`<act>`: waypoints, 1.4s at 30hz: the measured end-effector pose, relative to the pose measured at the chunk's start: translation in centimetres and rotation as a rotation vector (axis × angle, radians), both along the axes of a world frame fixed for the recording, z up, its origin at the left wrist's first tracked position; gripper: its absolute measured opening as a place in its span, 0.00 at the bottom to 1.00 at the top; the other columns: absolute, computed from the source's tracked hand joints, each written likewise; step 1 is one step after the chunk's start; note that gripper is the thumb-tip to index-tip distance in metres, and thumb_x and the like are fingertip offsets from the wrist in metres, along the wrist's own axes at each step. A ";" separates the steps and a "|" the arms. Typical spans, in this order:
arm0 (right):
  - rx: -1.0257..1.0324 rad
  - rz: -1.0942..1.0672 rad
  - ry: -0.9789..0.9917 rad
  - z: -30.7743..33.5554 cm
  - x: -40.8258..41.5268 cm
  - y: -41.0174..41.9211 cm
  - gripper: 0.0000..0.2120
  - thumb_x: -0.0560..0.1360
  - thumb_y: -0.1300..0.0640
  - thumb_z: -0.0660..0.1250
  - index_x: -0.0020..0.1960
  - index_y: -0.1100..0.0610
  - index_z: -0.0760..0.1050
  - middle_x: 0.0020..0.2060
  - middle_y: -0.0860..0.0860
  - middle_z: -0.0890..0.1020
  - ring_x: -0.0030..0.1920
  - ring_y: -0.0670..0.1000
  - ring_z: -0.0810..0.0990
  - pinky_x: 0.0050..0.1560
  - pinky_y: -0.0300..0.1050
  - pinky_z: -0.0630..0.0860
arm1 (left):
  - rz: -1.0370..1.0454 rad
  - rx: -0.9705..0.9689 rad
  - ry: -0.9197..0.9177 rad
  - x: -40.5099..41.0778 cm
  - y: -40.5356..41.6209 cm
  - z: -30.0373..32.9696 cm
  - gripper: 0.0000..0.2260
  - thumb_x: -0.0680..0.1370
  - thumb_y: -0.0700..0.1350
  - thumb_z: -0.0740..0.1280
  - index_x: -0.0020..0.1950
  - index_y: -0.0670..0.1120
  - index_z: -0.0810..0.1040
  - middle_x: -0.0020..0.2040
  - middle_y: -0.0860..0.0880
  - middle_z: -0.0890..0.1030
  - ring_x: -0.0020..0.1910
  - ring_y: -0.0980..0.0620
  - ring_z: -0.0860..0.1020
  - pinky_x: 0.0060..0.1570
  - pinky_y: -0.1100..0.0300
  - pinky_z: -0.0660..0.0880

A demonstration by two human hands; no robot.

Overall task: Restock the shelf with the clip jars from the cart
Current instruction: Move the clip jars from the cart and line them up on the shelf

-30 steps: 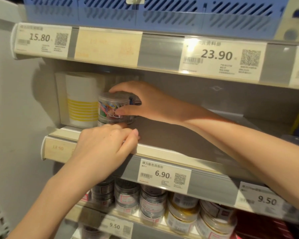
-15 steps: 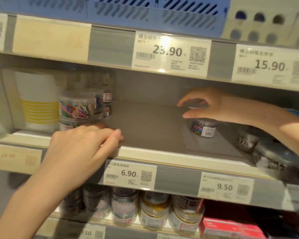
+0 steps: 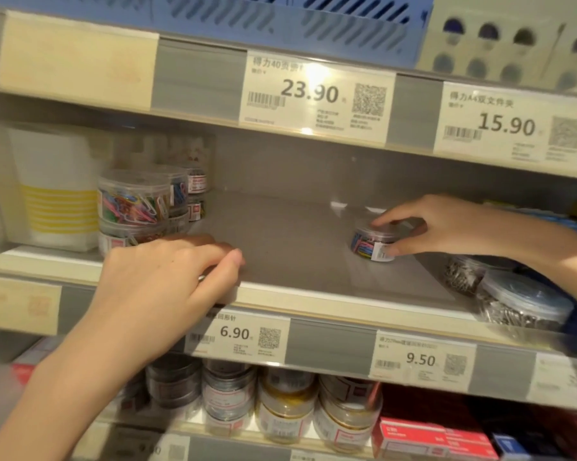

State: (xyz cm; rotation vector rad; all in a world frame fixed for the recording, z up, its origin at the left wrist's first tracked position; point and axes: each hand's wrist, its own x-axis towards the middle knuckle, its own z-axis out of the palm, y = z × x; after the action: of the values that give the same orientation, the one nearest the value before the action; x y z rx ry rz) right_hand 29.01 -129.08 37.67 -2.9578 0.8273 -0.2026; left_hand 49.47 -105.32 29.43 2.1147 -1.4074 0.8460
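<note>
Where the grey, matte shelf board [image 3: 280,247] lies bare in its middle, a small round clip jar [image 3: 373,242] of clear plastic is stood upright, at about 3 o'clock from the frame's centre. Its flat transparent lid is touched by the curled fingers of the right hand [image 3: 430,224], while the thumb is pressed against the white label on its side wall, so the jar is pinched between thumb and fingers. Coloured paper clips are seen through the wall.

At 9 o'clock a stack of like jars [image 3: 134,211] is kept, cylindrical, clear and glossy, filled with pink, green, blue and yellow clips; further jars with red-and-white labels are lined behind it. Just beside the stack, farther toward 9 o'clock, a white box with yellow stripes [image 3: 57,201] is stood.

The left hand [image 3: 167,287] is rested on the pale front edge of the shelf board, its fingers loosely curled over the lip; nothing is seen held in it.

At 4 o'clock, flat clear tubs of silver metal clips [image 3: 513,304] are lying tilted. Price tags [image 3: 237,332] reading 6.90 and 9.50 are fixed along the smooth rail. On the shelf below, at 6 o'clock, squat jars [image 3: 287,407] with silver and golden contents are stacked.
</note>
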 end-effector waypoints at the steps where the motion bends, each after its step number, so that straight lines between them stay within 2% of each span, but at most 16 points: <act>1: 0.015 0.013 0.005 0.0 0.3 0.0 0.22 0.71 0.49 0.72 0.64 0.44 0.74 0.59 0.41 0.77 0.46 0.35 0.74 0.47 0.28 0.66 | 0.002 -0.005 -0.012 0.0 0.0 -0.1 0.23 0.76 0.60 0.49 0.35 0.59 0.81 0.27 0.55 0.77 0.29 0.50 0.79 0.27 0.69 0.54; 3: 0.048 0.045 0.012 0.0 1.2 0.2 0.23 0.71 0.50 0.72 0.64 0.43 0.73 0.60 0.40 0.76 0.47 0.34 0.73 0.50 0.30 0.66 | 0.013 -0.018 -0.036 0.0 -0.1 -0.1 0.21 0.76 0.58 0.51 0.32 0.58 0.80 0.25 0.55 0.75 0.26 0.51 0.78 0.28 0.71 0.53; 6: 0.066 0.091 0.027 0.1 3.0 0.7 0.24 0.71 0.49 0.72 0.66 0.43 0.72 0.64 0.41 0.74 0.56 0.40 0.74 0.61 0.37 0.67 | 0.020 -0.034 -0.058 0.2 -0.2 -0.3 0.20 0.76 0.57 0.53 0.32 0.58 0.80 0.24 0.55 0.75 0.25 0.52 0.78 0.29 0.71 0.54; 11: 0.031 0.178 0.051 0.0 6.7 1.7 0.25 0.73 0.49 0.70 0.68 0.47 0.69 0.65 0.45 0.73 0.62 0.43 0.71 0.60 0.36 0.65 | 0.001 -0.061 -0.077 0.0 -0.1 -0.4 0.20 0.76 0.56 0.53 0.32 0.58 0.80 0.25 0.55 0.76 0.26 0.53 0.79 0.27 0.70 0.58; 15: 0.017 0.238 0.048 -0.3 10.1 2.6 0.27 0.74 0.50 0.69 0.71 0.48 0.66 0.67 0.43 0.71 0.61 0.41 0.70 0.53 0.31 0.61 | -0.013 -0.086 -0.103 -0.1 -0.1 -0.3 0.19 0.76 0.55 0.54 0.31 0.58 0.80 0.25 0.55 0.75 0.25 0.54 0.78 0.23 0.68 0.61; 18: 0.035 0.282 0.041 -0.5 12.5 3.2 0.27 0.74 0.53 0.69 0.71 0.50 0.66 0.67 0.46 0.72 0.64 0.45 0.71 0.58 0.35 0.65 | -0.017 -0.091 -0.104 -0.1 -0.1 -0.2 0.19 0.76 0.55 0.54 0.32 0.58 0.80 0.25 0.56 0.75 0.25 0.55 0.77 0.21 0.66 0.62; 23: 0.062 0.362 0.022 -0.9 14.9 4.1 0.19 0.74 0.58 0.68 0.65 0.56 0.73 0.58 0.52 0.79 0.55 0.51 0.77 0.58 0.47 0.71 | -0.012 -0.092 -0.096 0.0 -0.2 -0.3 0.19 0.76 0.55 0.54 0.32 0.57 0.80 0.24 0.55 0.74 0.25 0.53 0.77 0.24 0.68 0.58; 26: 0.071 0.375 0.015 -1.1 15.9 4.3 0.21 0.74 0.60 0.67 0.67 0.57 0.71 0.60 0.55 0.76 0.56 0.52 0.76 0.59 0.48 0.70 | -0.002 -0.091 -0.096 -0.1 -0.1 -0.2 0.19 0.76 0.55 0.54 0.32 0.57 0.81 0.24 0.55 0.74 0.25 0.53 0.77 0.27 0.71 0.52; 29: 0.092 0.370 -0.001 -1.4 16.7 4.3 0.25 0.74 0.61 0.67 0.70 0.54 0.68 0.63 0.54 0.74 0.58 0.51 0.75 0.61 0.49 0.70 | 0.015 -0.077 -0.080 -0.1 -0.1 -0.3 0.20 0.76 0.56 0.53 0.32 0.58 0.81 0.24 0.55 0.74 0.26 0.53 0.78 0.29 0.71 0.52; 33: 0.133 0.381 -0.021 -1.6 17.2 4.3 0.28 0.73 0.61 0.67 0.71 0.51 0.66 0.65 0.52 0.73 0.61 0.50 0.74 0.63 0.48 0.70 | 0.031 -0.066 -0.072 -0.1 -0.1 -0.2 0.20 0.77 0.56 0.53 0.33 0.58 0.81 0.24 0.55 0.73 0.26 0.53 0.78 0.29 0.71 0.51; 39: 0.166 0.389 -0.058 -2.0 17.5 4.4 0.29 0.74 0.62 0.67 0.73 0.53 0.63 0.68 0.50 0.70 0.60 0.43 0.70 0.58 0.32 0.65 | 0.027 -0.058 -0.052 -0.1 0.0 -0.3 0.21 0.77 0.57 0.52 0.33 0.58 0.81 0.24 0.55 0.74 0.27 0.53 0.79 0.30 0.71 0.51; 42: 0.173 0.404 -0.077 -2.2 17.5 4.4 0.27 0.75 0.63 0.66 0.72 0.55 0.64 0.68 0.51 0.71 0.62 0.47 0.71 0.58 0.34 0.65 | 0.023 -0.064 -0.055 -0.1 0.0 -0.2 0.20 0.77 0.57 0.52 0.33 0.58 0.81 0.24 0.55 0.74 0.27 0.53 0.78 0.31 0.71 0.51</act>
State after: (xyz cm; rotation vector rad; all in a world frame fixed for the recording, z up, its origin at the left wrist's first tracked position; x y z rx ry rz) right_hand 46.55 -124.72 35.51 -2.8515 0.2146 -0.2065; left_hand 49.35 -105.34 29.18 2.0780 -1.3676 0.9524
